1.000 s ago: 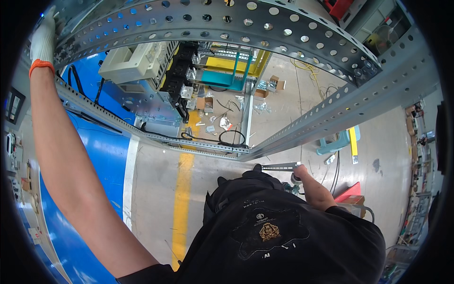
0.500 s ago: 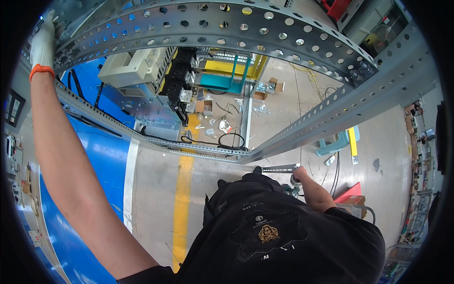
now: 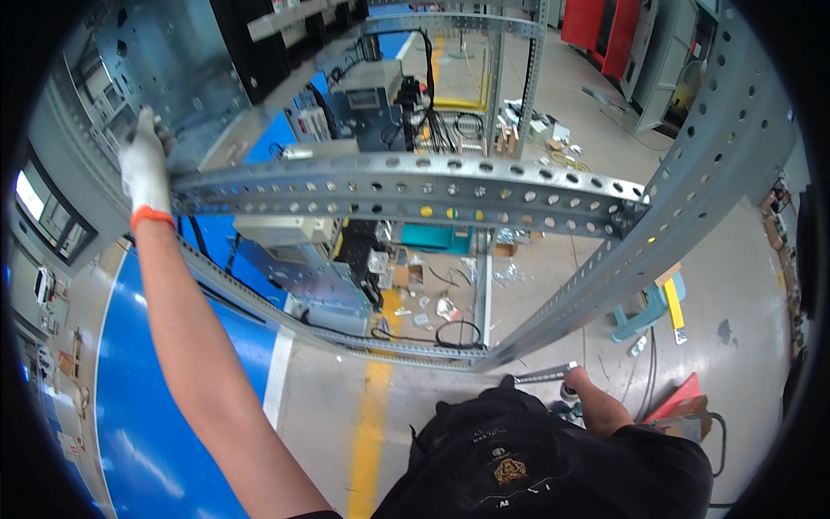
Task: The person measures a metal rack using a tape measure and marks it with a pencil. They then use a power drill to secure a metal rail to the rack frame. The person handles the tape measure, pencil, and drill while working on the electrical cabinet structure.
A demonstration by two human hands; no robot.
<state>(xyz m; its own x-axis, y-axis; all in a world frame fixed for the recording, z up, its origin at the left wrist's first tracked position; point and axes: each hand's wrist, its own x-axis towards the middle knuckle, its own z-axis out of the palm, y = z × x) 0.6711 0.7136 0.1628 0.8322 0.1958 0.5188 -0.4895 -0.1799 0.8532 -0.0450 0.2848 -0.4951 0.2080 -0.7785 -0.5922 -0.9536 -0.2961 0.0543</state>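
My left hand (image 3: 145,169), in a white glove with an orange cuff, reaches up to the left side of a grey perforated metal frame. Its fingers lie around the left upright (image 3: 95,160), partly hidden, near the end of a perforated crossbar (image 3: 406,192). Low by my right hip, my right hand (image 3: 588,385) is closed on one end of a slotted metal strip (image 3: 545,374). Just under that hand shows part of a tool (image 3: 569,398) with a greenish body, mostly hidden by my black shirt.
The right upright (image 3: 692,182) slants down to a lower rail (image 3: 424,353). Inside the frame sit electrical equipment (image 3: 303,259), black cables and floor litter. A teal stool (image 3: 644,316) with a yellow strip stands right. Red-doored cabinets (image 3: 601,35) are at the back.
My view has tilted up, so the crossbar and my left hand sit lower in the picture and more of the background shows. Both hands keep their places on the frame and strip.
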